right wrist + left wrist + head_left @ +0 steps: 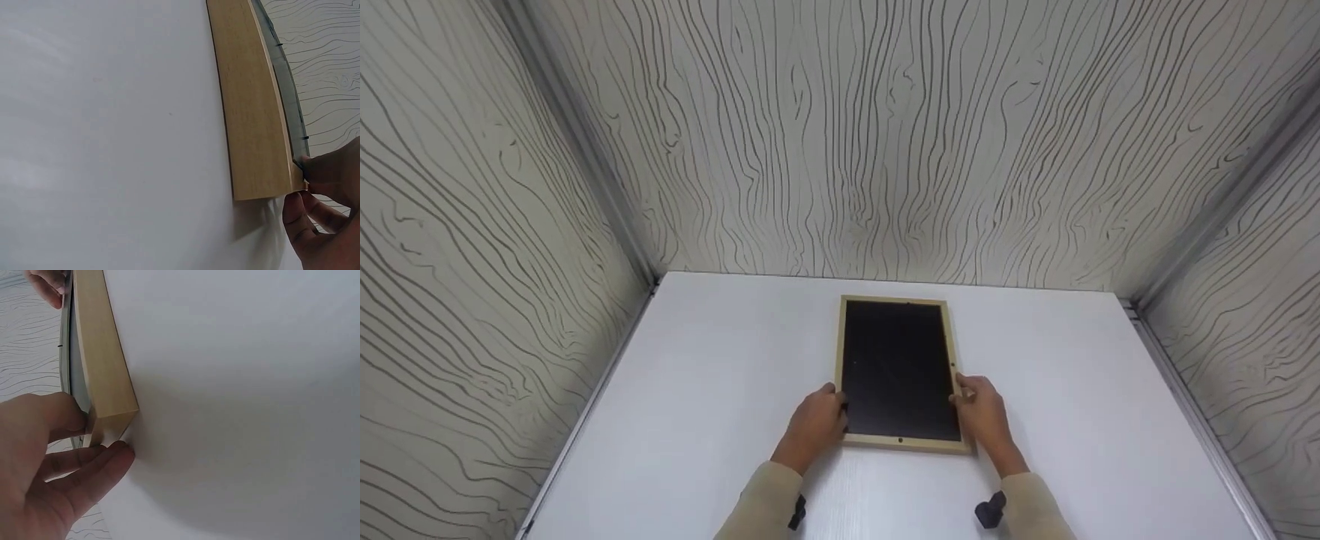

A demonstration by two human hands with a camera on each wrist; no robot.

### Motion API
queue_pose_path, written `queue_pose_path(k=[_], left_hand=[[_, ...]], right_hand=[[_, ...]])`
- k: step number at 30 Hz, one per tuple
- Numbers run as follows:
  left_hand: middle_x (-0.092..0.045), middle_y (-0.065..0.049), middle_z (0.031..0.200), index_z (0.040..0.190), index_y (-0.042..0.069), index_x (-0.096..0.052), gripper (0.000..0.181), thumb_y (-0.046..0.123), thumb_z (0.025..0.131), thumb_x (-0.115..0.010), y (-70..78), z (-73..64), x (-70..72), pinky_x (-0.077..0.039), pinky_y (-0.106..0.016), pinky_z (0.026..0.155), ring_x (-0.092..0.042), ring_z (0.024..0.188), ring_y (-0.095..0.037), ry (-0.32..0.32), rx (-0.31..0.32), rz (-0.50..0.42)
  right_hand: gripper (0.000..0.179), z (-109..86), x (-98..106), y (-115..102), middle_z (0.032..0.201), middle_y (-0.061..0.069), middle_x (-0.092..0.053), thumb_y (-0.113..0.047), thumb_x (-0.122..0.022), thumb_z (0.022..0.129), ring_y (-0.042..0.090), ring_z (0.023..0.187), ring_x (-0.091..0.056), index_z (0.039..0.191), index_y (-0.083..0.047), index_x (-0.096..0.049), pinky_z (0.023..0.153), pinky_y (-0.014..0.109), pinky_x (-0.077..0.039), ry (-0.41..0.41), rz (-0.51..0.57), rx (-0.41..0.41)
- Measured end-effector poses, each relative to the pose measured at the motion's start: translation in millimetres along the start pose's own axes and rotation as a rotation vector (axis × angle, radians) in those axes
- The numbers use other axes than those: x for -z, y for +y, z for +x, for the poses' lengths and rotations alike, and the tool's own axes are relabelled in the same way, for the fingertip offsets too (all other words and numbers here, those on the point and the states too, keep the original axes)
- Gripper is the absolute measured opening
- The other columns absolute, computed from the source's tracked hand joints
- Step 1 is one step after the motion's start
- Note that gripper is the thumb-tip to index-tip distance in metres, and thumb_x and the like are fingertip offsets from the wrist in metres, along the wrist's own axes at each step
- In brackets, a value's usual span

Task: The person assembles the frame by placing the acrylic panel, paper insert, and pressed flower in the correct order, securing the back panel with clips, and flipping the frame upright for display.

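A rectangular picture frame (898, 442) of light wood holds a flat black panel (896, 367). It lies on or just above the white table, long sides pointing away from me. My left hand (817, 418) grips its left side near the close corner. In the left wrist view, the thumb (64, 410) bends over the rim while the fingers (107, 467) curl against the outer side. On the opposite side my right hand (984, 412) pinches the rim between thumb and fingers. Small dark spots dot the wooden border.
The white tabletop (720, 360) spreads around the frame. Wood-grain patterned panels (847, 135) rise behind and at both sides, joined by grey metal posts (577, 135). A small black device (990, 511) is at the right wrist, and another (797, 513) at the left.
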State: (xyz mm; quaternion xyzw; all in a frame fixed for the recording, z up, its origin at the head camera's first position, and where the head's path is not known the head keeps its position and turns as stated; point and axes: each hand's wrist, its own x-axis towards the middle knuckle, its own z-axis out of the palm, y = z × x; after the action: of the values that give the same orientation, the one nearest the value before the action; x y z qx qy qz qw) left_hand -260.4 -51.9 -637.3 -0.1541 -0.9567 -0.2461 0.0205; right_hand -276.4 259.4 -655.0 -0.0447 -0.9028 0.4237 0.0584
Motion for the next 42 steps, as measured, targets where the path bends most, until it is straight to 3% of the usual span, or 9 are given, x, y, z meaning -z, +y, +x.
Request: queue_pose_path(k=[9, 14, 18, 21, 23, 29, 33, 37, 42], left_hand=[[-0.063, 0.000, 0.092, 0.108, 0.004, -0.078, 0.012, 0.009, 0.100, -0.071, -3.5, -3.1, -2.2, -0.053, -0.028, 0.067, -0.053, 0.075, -0.008, -0.007, 0.035, -0.045], [-0.063, -0.002, 0.100, 0.119, 0.005, -0.073, 0.018, 0.010, 0.102, -0.069, -7.4, -5.8, -6.1, -0.057, -0.030, 0.073, -0.060, 0.082, -0.010, -0.009, 0.056, -0.091], [-0.066, -0.013, 0.126, 0.144, 0.002, -0.055, 0.041, 0.015, 0.105, -0.063, -11.7, -7.5, -12.9, -0.061, -0.041, 0.094, -0.071, 0.109, -0.026, -0.041, 0.115, -0.142], [-0.057, -0.024, 0.148, 0.155, -0.004, -0.042, 0.056, 0.018, 0.107, -0.060, -14.4, -7.4, -14.0, -0.052, -0.051, 0.111, -0.063, 0.134, -0.040, -0.058, 0.168, -0.206], [-0.054, -0.027, 0.152, 0.156, -0.008, -0.041, 0.057, 0.019, 0.109, -0.058, -15.2, -6.9, -12.5, -0.047, -0.054, 0.116, -0.057, 0.140, -0.043, -0.059, 0.186, -0.245], [-0.063, -0.022, 0.137, 0.147, -0.008, -0.050, 0.046, 0.018, 0.109, -0.057, -14.5, -6.1, -9.4, -0.052, -0.053, 0.110, -0.064, 0.130, -0.038, -0.064, 0.200, -0.289], [-0.067, -0.018, 0.122, 0.139, -0.009, -0.055, 0.041, 0.016, 0.107, -0.061, -15.5, -8.4, -8.9, -0.056, -0.052, 0.099, -0.068, 0.111, -0.031, -0.047, 0.193, -0.288], [-0.066, -0.011, 0.107, 0.132, -0.008, -0.058, 0.036, 0.014, 0.104, -0.065, -19.1, -13.1, -7.5, -0.057, -0.049, 0.087, -0.063, 0.093, -0.022, -0.036, 0.182, -0.269], [-0.065, -0.006, 0.100, 0.128, -0.005, -0.060, 0.034, 0.013, 0.101, -0.067, -20.7, -21.9, -4.4, -0.055, -0.043, 0.078, -0.058, 0.085, -0.017, -0.034, 0.185, -0.253]], right_hand=[[0.045, -1.5, 0, -1, 0.135, 0.024, -0.065, -0.001, -0.070, 0.099, 0.036, 0.114, -0.067, 0.143, 0.004, -0.062, 0.101, 0.052, -0.057, -0.019, 0.015, -0.038], [0.046, -2.1, -3, -1, 0.137, 0.025, -0.064, -0.001, -0.069, 0.100, 0.038, 0.118, -0.066, 0.144, 0.004, -0.060, 0.103, 0.054, -0.056, -0.022, 0.040, -0.047], [0.047, -2.9, -4, 0, 0.138, 0.026, -0.065, -0.002, -0.070, 0.099, 0.040, 0.119, -0.066, 0.145, 0.004, -0.060, 0.103, 0.056, -0.054, -0.020, 0.041, -0.043], [0.047, -2.8, -5, 1, 0.134, 0.025, -0.066, -0.004, -0.070, 0.100, 0.037, 0.112, -0.067, 0.145, 0.002, -0.060, 0.099, 0.054, -0.055, -0.014, 0.017, -0.039], [0.047, -2.0, -5, 2, 0.131, 0.026, -0.067, -0.005, -0.070, 0.100, 0.035, 0.105, -0.068, 0.145, 0.003, -0.059, 0.095, 0.052, -0.056, -0.009, -0.003, -0.022], [0.046, -2.6, -1, 1, 0.127, 0.024, -0.069, -0.006, -0.070, 0.099, 0.029, 0.097, -0.068, 0.143, 0.003, -0.060, 0.086, 0.043, -0.056, -0.014, -0.011, -0.018], [0.042, -4.1, 3, 1, 0.123, 0.021, -0.070, -0.006, -0.072, 0.097, 0.025, 0.094, -0.065, 0.138, 0.001, -0.063, 0.080, 0.036, -0.052, -0.040, -0.003, -0.035], [0.031, -5.3, 6, 1, 0.118, 0.019, -0.072, -0.006, -0.070, 0.097, 0.027, 0.098, -0.066, 0.128, -0.001, -0.068, 0.081, 0.037, -0.053, -0.043, -0.021, -0.019], [0.018, -6.1, 9, -2, 0.109, 0.014, -0.073, -0.009, -0.068, 0.100, 0.022, 0.088, -0.067, 0.116, -0.005, -0.070, 0.073, 0.032, -0.055, -0.054, -0.037, -0.026]])
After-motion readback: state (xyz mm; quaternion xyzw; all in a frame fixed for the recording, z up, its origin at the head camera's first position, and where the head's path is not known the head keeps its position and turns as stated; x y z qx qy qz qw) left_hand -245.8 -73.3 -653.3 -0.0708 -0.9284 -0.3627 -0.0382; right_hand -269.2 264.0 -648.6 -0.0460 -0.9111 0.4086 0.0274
